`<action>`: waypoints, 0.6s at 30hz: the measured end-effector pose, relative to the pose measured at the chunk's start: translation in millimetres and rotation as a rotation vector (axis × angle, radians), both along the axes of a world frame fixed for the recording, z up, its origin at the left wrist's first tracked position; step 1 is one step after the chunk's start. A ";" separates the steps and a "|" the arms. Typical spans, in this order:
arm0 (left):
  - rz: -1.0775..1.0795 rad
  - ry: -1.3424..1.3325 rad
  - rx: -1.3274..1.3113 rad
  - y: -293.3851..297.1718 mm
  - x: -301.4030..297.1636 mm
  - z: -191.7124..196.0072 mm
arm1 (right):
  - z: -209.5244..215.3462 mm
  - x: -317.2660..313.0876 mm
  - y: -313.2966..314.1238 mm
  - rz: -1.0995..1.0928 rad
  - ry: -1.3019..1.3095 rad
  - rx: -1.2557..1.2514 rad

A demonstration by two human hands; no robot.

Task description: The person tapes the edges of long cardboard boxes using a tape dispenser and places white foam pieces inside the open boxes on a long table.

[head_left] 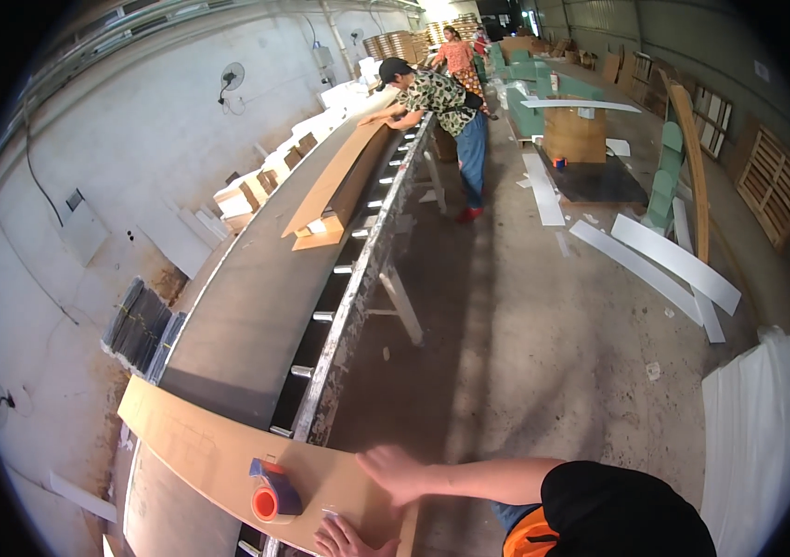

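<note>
Long conveyor [246, 306], grey flat belt, runs from lower edge of view up twd far end; worn metal rail [349, 325] w/ roller stubs along its R edge. Brown cdbd panel [200, 432] lies flat crosswise over conveyor's near end: L end past the belt's L edge, R end out over the rail. White sheet stack [757, 446] stands on floor, far R edge of view. Co-worker [446, 102] in camo top, jeans & dark cap leans over conveyor's R edge nr far end, arms out to a folded cdbd piece [335, 186] lying lengthwise on the belt.

R hand [395, 473]: fingers spread, not gripping, pressed on panel's upper R corner. L hand [353, 538]: nr panel's lower R corner, fingers bent, tips down nr the surface; partly cut off by view's lower edge, can't tell if it grasps anything. Tape dispenser [274, 492], blue w/ orange-red roll, sits on panel btwn its middle & R end, nr lower long edge, just L of L hand, untouched. Smallest: pale shiny scrap [330, 514] at L fingertips, too small to ID.
</note>
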State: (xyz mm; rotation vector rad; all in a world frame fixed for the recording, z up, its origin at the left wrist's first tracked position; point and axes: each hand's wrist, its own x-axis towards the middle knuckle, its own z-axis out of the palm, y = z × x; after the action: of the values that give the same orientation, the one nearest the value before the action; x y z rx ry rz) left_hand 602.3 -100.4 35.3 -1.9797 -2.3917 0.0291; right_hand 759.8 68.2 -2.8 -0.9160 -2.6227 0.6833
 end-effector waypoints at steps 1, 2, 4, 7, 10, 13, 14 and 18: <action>-0.002 0.007 0.001 -5.2 -7.2 -10.5 | 0.9 -5.5 -13.2 -0.040 0.021 0.083; -0.026 0.283 0.055 -9.2 -19.3 -32.8 | -18.4 -26.4 -21.1 -0.102 0.087 0.151; -0.040 0.418 0.148 -10.5 -11.5 -40.1 | -45.3 -34.2 -26.3 -0.164 0.177 0.230; -0.048 0.254 0.254 -16.9 -13.5 -16.6 | -44.8 -43.9 -26.9 -0.094 0.270 0.081; -0.061 0.379 0.257 -30.6 -33.1 -29.9 | -42.4 -26.6 -17.1 -0.195 0.720 -0.551; -0.043 0.400 0.185 -26.5 -21.4 -27.6 | -138.1 -5.9 -15.1 -0.758 1.320 -1.509; -0.054 0.377 0.211 -26.3 -22.0 -30.9 | -170.6 -22.5 -37.8 -0.731 1.383 -1.674; 0.003 0.263 0.122 -33.4 -25.0 -18.3 | -151.8 -88.6 -67.3 0.268 1.986 -2.284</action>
State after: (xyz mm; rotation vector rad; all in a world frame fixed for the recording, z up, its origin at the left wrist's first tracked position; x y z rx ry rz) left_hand 577.3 -133.8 17.0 -1.7938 -2.1777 0.1311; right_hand 671.2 0.9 -154.6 0.2938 0.5048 2.3751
